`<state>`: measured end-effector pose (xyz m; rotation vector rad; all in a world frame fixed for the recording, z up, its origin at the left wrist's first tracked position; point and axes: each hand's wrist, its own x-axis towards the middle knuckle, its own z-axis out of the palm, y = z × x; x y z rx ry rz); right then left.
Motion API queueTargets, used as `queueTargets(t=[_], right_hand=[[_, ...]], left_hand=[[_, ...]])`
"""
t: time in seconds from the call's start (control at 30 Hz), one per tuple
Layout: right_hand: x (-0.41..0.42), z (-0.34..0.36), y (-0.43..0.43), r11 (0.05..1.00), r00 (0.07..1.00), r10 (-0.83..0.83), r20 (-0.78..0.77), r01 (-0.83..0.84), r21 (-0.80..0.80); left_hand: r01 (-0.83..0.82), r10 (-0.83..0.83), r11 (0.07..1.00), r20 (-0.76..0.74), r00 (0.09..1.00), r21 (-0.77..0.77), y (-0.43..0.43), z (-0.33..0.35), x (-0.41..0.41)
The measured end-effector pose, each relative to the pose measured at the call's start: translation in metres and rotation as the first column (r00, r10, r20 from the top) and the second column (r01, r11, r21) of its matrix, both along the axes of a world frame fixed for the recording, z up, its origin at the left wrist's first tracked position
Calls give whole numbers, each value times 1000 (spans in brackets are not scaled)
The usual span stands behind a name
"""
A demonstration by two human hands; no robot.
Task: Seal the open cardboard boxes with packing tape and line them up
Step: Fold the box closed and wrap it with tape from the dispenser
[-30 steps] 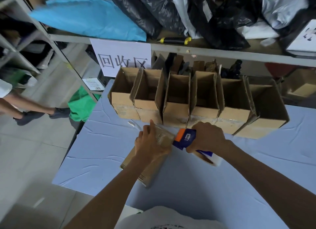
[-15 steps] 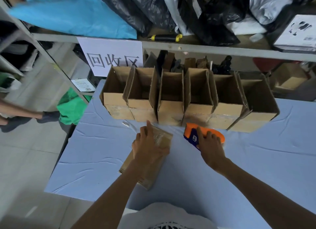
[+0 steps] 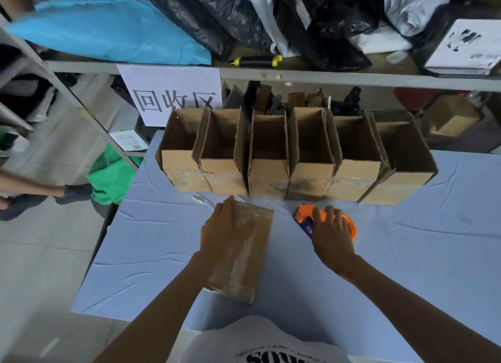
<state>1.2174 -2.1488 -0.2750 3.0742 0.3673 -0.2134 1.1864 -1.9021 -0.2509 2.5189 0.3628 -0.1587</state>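
The flat brown cardboard box with glossy tape down its length [image 3: 241, 251] lay on the blue cloth-covered table [image 3: 406, 254], near the person and a little left of centre, one short end pointing toward the far row. The left hand [image 3: 223, 233] rested on its far left part, fingers fairly straight and laid over the top, pressing rather than gripping. Just to the right, apart from the box, the right hand [image 3: 329, 236] lay over the orange and blue tape dispenser [image 3: 322, 223], which sat on the cloth; its fingers looked only loosely bent across the top, and I could not tell whether they truly clasped it.

The box looked light and stiff, likely empty or nearly so. Its taped face seemed slick, so I judged a hold on the two long bare cardboard edges safer than a palm on the tape. Thin walls might dent under a hard squeeze.

At the far edge of the table stood a row of six open brown cardboard boxes [image 3: 298, 156], packed side by side and touching, flaps upright. Their insides were shadowed; I saw nothing in them for certain. They were not yet sealed. Behind them a metal shelf [image 3: 352, 77] carried black plastic bags [image 3: 217, 15], with a white paper sign [image 3: 173, 91] hanging at its left.
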Motion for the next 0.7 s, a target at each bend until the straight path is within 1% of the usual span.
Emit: queueTargets(t=[0.03,0.07,0.1,0.13,0.17,0.2,0.23,0.27,0.3,0.37,0.43,0.47,0.5,0.6,0.63,0.7], right_hand=[[3,5,6,994,999,35,6,-35,104],[5,11,15,959,999,41,-22,-33,280],[6,18,26,889,995,16,-96,30,457],[8,24,37,800,979,-24,-202,140,583],[11,30,48,696,945,-67,-322,275,663],[12,35,57,594,901,-94,-423,392,703],[12,37,64,525,874,-110,-474,456,719],[11,38,70,489,867,-125,-482,477,730],[10,38,73,467,871,-149,-467,479,744],[10,41,73,415,882,-227,-413,471,779],[12,50,68,313,895,-268,-357,432,846],[13,56,65,261,899,-274,-341,411,873],[14,63,62,229,905,-277,-322,388,893],[14,83,52,160,932,-275,-235,285,945],[13,88,49,155,940,-272,-205,253,955],[10,93,46,205,957,-249,-150,203,957]], left_hand=[[-34,33,997,-22,999,-64,4,1,3],[-88,81,985,-52,995,-147,7,3,6],[-143,128,962,-76,989,-233,9,5,9],[-184,164,936,-92,982,-301,9,7,11],[-192,170,925,-95,981,-328,8,8,13],[-179,156,931,-95,983,-318,7,9,14],[-162,141,945,-94,986,-283,5,9,14],[-156,139,953,-83,987,-258,4,10,14],[-162,149,951,-67,986,-265,3,11,14],[-181,184,919,-25,983,-351,0,16,15],[-175,208,879,27,978,-443,-4,25,17],[-150,205,864,63,977,-482,-6,30,17],[-112,196,850,111,974,-515,-8,34,17],[-21,185,835,244,952,-550,-15,45,13],[-5,185,833,269,945,-553,-16,46,11],[27,173,837,312,934,-546,-18,47,8]])
